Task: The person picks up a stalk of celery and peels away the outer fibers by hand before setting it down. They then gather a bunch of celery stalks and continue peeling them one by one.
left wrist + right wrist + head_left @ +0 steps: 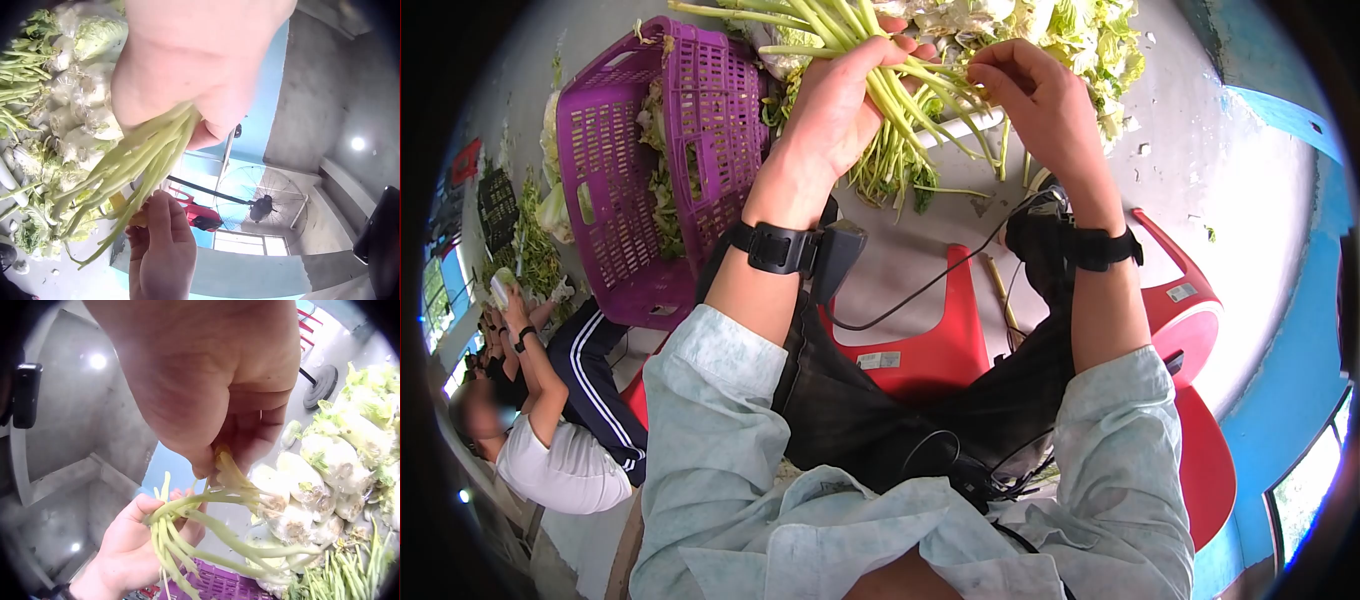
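A loose bunch of slender green celery stalks (890,90) lies across my left hand (825,115), whose fingers are wrapped round it. Beyond the grip, the thin stalk ends fan out toward my right hand (1040,105). Thumb and forefinger of that hand pinch a yellowish strip (230,467), which seems to be a wilted stem or leaf among the stalk ends. In the left wrist view the same yellowish bit (139,218) shows at the right fingertips, close beside the bunch. More celery (350,569) is heaped on the floor below the hands.
Left of the hands, a purple plastic crate (625,180) lies tipped with leaves inside. Wrapped cabbages (337,459) are piled ahead. A red stool (960,330) is between the legs, with a black cable (910,297) hanging across. Another person (565,465) sits at far left.
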Demonstrator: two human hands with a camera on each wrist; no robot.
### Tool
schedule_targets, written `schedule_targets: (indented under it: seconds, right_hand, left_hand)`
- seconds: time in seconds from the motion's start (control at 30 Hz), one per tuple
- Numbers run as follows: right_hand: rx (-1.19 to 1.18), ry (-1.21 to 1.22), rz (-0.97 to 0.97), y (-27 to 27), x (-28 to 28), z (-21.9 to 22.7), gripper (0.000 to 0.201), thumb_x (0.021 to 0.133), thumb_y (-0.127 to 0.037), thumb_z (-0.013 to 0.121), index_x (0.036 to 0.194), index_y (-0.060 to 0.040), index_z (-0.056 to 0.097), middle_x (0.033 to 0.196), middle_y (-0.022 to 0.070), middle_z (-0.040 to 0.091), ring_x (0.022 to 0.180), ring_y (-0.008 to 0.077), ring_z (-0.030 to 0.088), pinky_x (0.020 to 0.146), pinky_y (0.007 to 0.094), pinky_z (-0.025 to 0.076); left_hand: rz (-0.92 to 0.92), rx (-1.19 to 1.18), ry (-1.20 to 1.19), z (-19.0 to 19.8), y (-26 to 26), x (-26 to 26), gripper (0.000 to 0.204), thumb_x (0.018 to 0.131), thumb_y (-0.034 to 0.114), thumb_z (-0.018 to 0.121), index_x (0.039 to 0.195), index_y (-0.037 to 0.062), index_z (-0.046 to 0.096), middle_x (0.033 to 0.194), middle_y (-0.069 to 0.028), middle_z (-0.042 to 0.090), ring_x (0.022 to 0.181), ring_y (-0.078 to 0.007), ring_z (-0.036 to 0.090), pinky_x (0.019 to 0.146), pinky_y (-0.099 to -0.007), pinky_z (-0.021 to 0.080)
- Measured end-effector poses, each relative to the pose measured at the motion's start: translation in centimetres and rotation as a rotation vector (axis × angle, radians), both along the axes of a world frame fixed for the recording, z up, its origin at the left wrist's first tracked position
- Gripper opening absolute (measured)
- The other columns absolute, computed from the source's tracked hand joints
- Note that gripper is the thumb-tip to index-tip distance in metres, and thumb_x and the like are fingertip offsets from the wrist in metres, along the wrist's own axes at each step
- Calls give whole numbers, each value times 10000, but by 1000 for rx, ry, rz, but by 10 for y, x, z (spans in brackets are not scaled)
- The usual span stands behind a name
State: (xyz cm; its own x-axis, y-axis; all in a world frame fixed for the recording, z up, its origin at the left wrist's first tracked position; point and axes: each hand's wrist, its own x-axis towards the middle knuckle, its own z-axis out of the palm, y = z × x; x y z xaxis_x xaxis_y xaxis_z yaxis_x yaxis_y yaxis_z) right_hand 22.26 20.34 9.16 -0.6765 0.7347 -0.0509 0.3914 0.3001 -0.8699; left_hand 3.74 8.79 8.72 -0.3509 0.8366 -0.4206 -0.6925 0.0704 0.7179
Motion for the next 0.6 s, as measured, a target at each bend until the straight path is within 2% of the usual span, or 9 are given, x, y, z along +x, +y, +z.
schedule_targets:
  seconds: [0.13, 0.33, 0.53, 0.6]
  right_hand:
    - [2, 77, -44, -1, -1, -1, 175, 937, -207, 718, 1050, -80, 757, 874, 61, 758, 772, 166, 711, 726, 300, 549]
    - [131, -40, 40, 0, 2, 1, 199, 908, -228, 735, 1049, -93, 769, 812, 55, 744, 697, 163, 690, 712, 304, 554]
    - [157, -35, 10, -2, 0, -1, 217, 883, -231, 741, 1046, -90, 770, 820, 74, 747, 728, 203, 712, 721, 335, 563]
    - [156, -54, 23, -1, 0, 1, 222, 873, -220, 744, 1045, -81, 762, 836, 85, 750, 743, 217, 719, 731, 339, 565]
  left_hand:
    - [-105, 84, 17, -5, -2, -2, 311, 873, -45, 569, 1176, 22, 580, 1076, -115, 619, 1191, -329, 627, 1039, -450, 516]
    - [-121, 77, 47, -3, -2, 5, 348, 841, -92, 543, 1167, 28, 571, 1097, -114, 607, 1180, -344, 633, 1036, -456, 522]
    - [-108, 51, 31, 1, -1, 5, 335, 836, -101, 532, 1138, 39, 567, 1068, -97, 599, 1182, -339, 635, 1009, -443, 538]
    - [-151, 72, 122, 0, -1, 5, 321, 831, -104, 531, 1112, 46, 567, 1057, -87, 596, 1180, -332, 637, 1006, -433, 534]
